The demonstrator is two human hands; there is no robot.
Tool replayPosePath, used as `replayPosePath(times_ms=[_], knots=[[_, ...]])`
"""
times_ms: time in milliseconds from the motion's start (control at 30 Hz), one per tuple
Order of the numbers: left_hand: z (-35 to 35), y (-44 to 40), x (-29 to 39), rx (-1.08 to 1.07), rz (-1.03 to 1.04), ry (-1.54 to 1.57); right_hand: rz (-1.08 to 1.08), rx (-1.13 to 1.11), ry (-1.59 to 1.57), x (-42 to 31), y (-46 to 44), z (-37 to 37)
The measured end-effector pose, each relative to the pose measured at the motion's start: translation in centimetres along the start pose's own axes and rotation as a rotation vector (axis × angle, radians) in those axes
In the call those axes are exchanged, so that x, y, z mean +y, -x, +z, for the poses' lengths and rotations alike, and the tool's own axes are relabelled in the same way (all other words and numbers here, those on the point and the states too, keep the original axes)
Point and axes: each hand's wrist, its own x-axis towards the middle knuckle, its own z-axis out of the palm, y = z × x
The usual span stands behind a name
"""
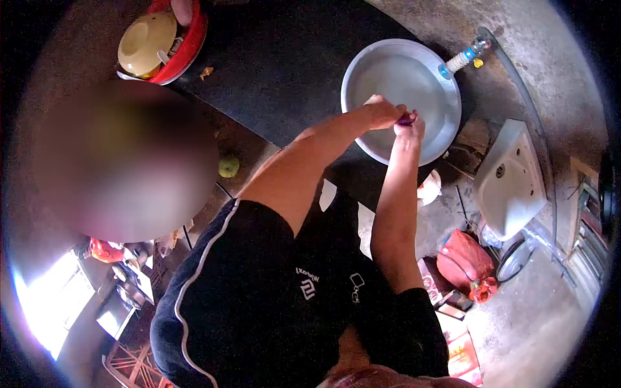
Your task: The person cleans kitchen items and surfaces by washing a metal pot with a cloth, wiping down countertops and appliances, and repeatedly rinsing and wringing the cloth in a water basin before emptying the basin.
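Over a round, pale basin (349, 71) of cloudy water, my two hands meet near the rim closest to me. My left hand (384, 113) reaches in from the left with its fingers closed around a small purple item (406, 120). My right hand (411, 128) is pinched on the same item from below. Fingers cover most of the item, so what it is cannot be made out.
The basin stands on a black table (259, 71). At the far left is a red tub (194, 42) with a yellowish bowl (147, 44). A ribbed pipe (460, 61) meets the basin's rim. On the right are a white sink (511, 181) and a red bag (464, 255).
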Motion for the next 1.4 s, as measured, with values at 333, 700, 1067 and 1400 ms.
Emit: replayPosePath(times_ms=[333, 700, 1067, 1400], knots=[[-4.9, -0.5, -7.9, 0.876, -0.396, 0.038, -1.273, 0.412, 1.487, -6.7, 7.6, -4.2], [-1.7, 6.4, -5.3, 0.909, -0.499, 0.770, -0.560, -0.220, 0.735, -7.7, 5.6, -11.9], [-2.6, 13.0, 11.6, 1.104, -0.727, 1.007, -0.489, -0.369, 0.844, -15.8, 10.6, -18.9], [-5.4, 10.0, 28.8, 1.076, -0.716, 1.025, -0.690, -0.370, 1.071, -31.1, 20.0, -25.2]])
